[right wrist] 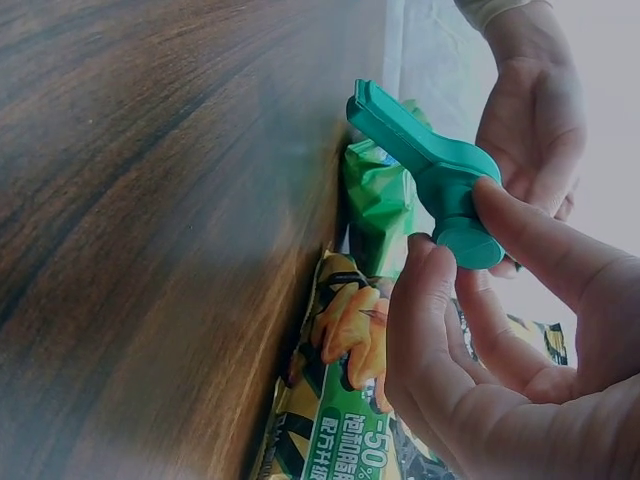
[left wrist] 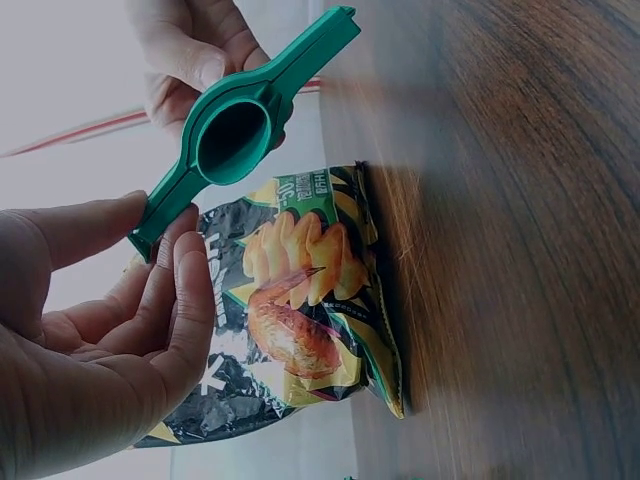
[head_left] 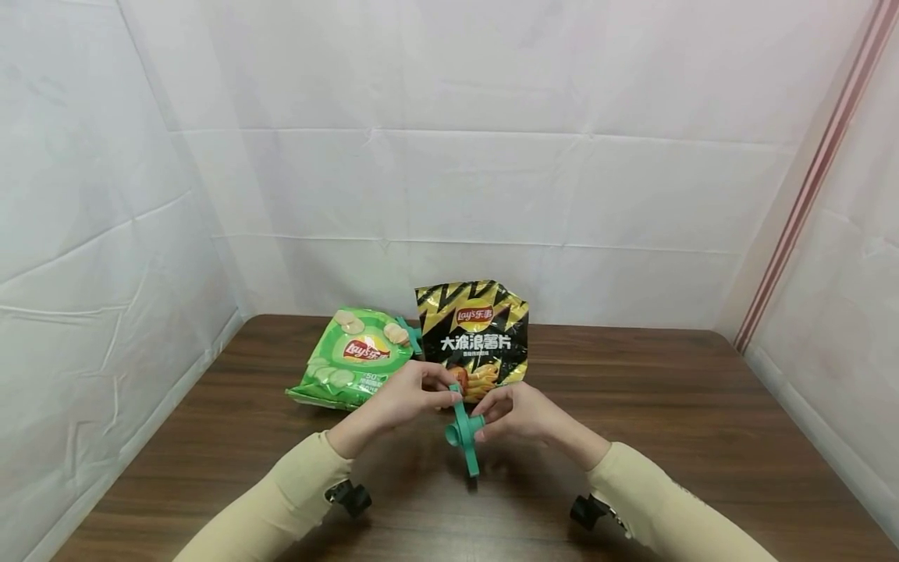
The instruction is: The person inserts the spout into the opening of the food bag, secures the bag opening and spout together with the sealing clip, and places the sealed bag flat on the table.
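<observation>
A green plastic bag-sealing clip with a round spout [head_left: 465, 432] is held up between both hands, tilted, above the table. My left hand [head_left: 403, 398] pinches one end of its long bar between thumb and fingers. On the other side, my right hand [head_left: 520, 417] grips the round capped spout [right wrist: 468, 243] with thumb and fingertips. In the left wrist view the clip's round hollow opening [left wrist: 232, 142] faces the camera. Just behind the hands stands a black and yellow chip bag [head_left: 507, 343], its lower part partly covered by them.
A green chip bag [head_left: 330, 363] leans at the back left, with another green clip [head_left: 414, 337] at its right edge. Both bags are on the dark wooden table [head_left: 632, 375]. White cloth walls [head_left: 485, 187] rise behind and at the sides.
</observation>
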The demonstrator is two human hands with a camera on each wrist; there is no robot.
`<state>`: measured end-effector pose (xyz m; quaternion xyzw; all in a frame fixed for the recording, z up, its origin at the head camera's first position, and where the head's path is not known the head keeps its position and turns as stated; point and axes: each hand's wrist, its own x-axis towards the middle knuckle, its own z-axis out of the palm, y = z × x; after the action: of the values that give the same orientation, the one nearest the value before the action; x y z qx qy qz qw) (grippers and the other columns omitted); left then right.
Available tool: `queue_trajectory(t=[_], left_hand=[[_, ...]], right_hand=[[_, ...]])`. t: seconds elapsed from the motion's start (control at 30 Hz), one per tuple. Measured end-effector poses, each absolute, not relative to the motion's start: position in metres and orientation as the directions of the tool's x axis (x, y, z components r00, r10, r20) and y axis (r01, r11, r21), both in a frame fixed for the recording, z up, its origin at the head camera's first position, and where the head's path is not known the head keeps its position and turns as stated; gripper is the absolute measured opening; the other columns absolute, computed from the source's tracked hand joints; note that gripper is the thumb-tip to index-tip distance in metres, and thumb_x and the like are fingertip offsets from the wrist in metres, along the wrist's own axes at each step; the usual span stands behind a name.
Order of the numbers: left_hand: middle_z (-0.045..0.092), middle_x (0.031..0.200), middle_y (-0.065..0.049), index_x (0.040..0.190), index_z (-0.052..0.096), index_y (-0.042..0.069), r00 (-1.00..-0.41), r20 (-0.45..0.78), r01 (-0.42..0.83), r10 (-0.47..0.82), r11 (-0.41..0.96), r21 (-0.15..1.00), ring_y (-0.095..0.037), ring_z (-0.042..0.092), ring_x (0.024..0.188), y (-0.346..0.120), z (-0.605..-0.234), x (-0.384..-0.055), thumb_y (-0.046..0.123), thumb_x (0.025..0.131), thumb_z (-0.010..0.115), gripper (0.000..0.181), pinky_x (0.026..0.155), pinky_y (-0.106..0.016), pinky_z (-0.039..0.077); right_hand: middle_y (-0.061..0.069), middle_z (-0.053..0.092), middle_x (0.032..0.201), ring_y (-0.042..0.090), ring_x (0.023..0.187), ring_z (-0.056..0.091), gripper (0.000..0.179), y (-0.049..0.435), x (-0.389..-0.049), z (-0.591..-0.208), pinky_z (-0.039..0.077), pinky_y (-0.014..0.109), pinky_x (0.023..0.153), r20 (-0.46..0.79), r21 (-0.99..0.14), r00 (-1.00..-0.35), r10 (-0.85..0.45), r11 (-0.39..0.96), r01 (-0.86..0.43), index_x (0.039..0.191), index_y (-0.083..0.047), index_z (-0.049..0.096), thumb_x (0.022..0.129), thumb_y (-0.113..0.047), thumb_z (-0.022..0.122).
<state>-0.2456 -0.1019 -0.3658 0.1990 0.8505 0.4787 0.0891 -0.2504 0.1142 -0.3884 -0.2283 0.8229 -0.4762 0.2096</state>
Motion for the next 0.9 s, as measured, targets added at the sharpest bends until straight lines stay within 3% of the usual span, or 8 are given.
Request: queue_trajectory(t=[0.17,0.33,0.43,0.67,0.9], left_hand=[[0.065,0.080,-0.004,0.089,0.065,0.010,-0.901,0.047,0.252,0.431,0.433,0.866,-0.027,0.061,0.076,-0.104,-0.369,-0.248,0.023,0.080,0.066,0.016,0.068,-0.043,0.049],[0.065,0.081,-0.008,0.095,0.063,0.003,-0.907,0.047,0.227,0.418,0.392,0.891,-0.037,0.060,0.080,-0.106,-0.368,-0.247,0.019,0.080,0.065,0.022,0.069,-0.043,0.050],[0.065,0.081,-0.009,0.097,0.061,-0.001,-0.917,0.037,0.200,0.397,0.378,0.904,-0.035,0.061,0.080,-0.106,-0.366,-0.245,0.016,0.080,0.065,0.025,0.068,-0.038,0.051],[0.065,0.081,-0.016,0.096,0.059,-0.005,-0.938,0.023,0.151,0.346,0.349,0.925,-0.016,0.063,0.069,-0.105,-0.350,-0.233,0.009,0.080,0.064,0.022,0.066,-0.030,0.051],[0.066,0.080,-0.013,0.095,0.059,-0.002,-0.951,0.018,0.105,0.310,0.267,0.958,-0.022,0.064,0.074,-0.109,-0.363,-0.240,0.011,0.078,0.067,0.022,0.069,-0.033,0.051]], right_hand=[[0.006,0.068,0.085,0.014,0.080,0.064,0.030,0.115,-0.251,-0.387,0.051,0.032,0.071,-0.133,-0.893,-0.797,-0.589,0.420,-0.161,0.094,-0.007,0.066,0.069,-0.022,0.076],[0.008,0.067,0.088,0.015,0.081,0.063,0.035,0.117,-0.251,-0.385,0.051,0.037,0.074,-0.143,-0.919,-0.806,-0.575,0.380,-0.108,0.098,-0.004,0.064,0.071,-0.024,0.074],[0.009,0.066,0.091,0.016,0.081,0.063,0.038,0.119,-0.251,-0.385,0.050,0.040,0.076,-0.155,-0.940,-0.822,-0.547,0.337,-0.047,0.101,-0.003,0.063,0.071,-0.023,0.074],[0.011,0.064,0.096,0.017,0.085,0.063,0.042,0.122,-0.254,-0.389,0.048,0.043,0.079,-0.168,-0.966,-0.842,-0.512,0.257,0.036,0.105,-0.001,0.061,0.071,-0.023,0.074],[0.010,0.063,0.094,0.019,0.085,0.062,0.042,0.120,-0.254,-0.390,0.048,0.043,0.081,-0.096,-0.983,-0.869,-0.485,0.183,0.007,0.108,-0.003,0.059,0.074,-0.023,0.071]])
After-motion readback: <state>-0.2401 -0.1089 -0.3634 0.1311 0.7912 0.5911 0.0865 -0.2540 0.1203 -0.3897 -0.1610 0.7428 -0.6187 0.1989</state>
